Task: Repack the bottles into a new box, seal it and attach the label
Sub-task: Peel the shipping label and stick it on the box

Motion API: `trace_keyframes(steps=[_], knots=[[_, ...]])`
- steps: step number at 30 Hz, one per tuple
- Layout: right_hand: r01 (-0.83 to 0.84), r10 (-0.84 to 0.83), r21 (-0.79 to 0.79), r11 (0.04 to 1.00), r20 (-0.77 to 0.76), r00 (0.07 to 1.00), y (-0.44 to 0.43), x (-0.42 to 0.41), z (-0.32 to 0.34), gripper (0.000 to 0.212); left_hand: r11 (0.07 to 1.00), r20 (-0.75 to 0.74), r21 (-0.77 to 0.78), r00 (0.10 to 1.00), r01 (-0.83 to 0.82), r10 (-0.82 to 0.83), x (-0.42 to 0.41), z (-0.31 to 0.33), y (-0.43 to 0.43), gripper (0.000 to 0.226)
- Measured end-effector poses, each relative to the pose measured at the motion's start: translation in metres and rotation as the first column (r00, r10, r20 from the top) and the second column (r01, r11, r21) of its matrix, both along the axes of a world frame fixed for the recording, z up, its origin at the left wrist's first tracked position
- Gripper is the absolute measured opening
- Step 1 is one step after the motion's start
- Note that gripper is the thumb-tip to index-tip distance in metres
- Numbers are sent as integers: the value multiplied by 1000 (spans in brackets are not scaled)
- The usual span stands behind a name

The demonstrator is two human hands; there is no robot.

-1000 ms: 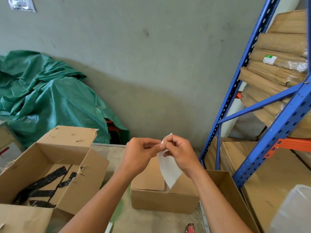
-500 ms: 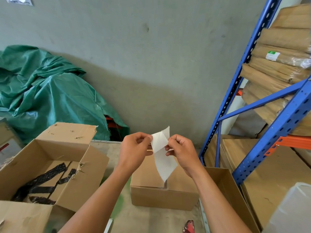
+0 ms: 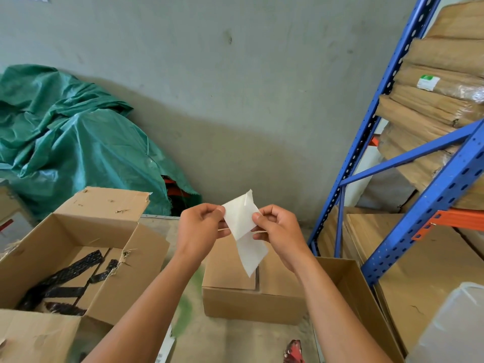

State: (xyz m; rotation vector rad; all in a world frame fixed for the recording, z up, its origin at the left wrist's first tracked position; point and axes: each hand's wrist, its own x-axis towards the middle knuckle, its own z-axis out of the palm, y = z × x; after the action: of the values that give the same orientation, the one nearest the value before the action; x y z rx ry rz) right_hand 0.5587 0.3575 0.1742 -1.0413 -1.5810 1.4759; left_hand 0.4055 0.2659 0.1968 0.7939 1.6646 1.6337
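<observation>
Upper left of the frame: I note a green tarpaulin (image 3: 65, 142) heaped against the wall.

Lower left: an open carton (image 3: 34, 260) stands with its flaps up and black strips (image 3: 70, 279) on its floor. I see no bottles in it.

Centre: the left hand (image 3: 200, 229) and right hand (image 3: 279, 230) are raised close together above the table (image 3: 235, 339). Each pinches the white label (image 3: 239, 218) between thumb and forefinger, one on either side edge. The sheet shows two parts: an upper one bent between the hands, and a lower tongue hanging toward the box. I judge the label is being parted from its backing, but I cannot tell which layer is which.

Directly beneath the hands sits the small closed box (image 3: 248, 302), flaps shut with a seam along the top. I cannot tell whether it is taped.

Right of the frame: a blue rack (image 3: 366, 127) carries stacked flat cardboard.

Risks, as I judge them:
- The freed layer may curl back and stick to itself or to a fingertip, since both pinches sit close together and the sheet is slack.
- An uneven pull could tear it.
- A label laid across the seam over flaps that are not taped would wrinkle or lift.
- If it is lowered one-handed it may go on crooked.
</observation>
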Motion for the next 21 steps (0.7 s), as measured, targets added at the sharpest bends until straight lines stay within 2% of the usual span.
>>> trace_keyframes(steps=[5, 10, 16, 21], knots=[[39, -41, -71, 997, -24, 999, 3, 9, -11, 10, 995, 119, -19, 987, -102, 104, -19, -2, -4, 14], [77, -78, -42, 996, -14, 997, 1, 12, -14, 10, 988, 128, -19, 980, -150, 151, -30, -2, -6, 13], [41, -41, 17, 999, 6, 999, -4, 5, -7, 13, 997, -146, 38, 986, -73, 78, -22, 1, -2, 11], [101, -104, 57, 993, 50, 993, -6, 5, -6, 12, 996, -289, 80, 957, 25, 0, -17, 7, 1, 19]])
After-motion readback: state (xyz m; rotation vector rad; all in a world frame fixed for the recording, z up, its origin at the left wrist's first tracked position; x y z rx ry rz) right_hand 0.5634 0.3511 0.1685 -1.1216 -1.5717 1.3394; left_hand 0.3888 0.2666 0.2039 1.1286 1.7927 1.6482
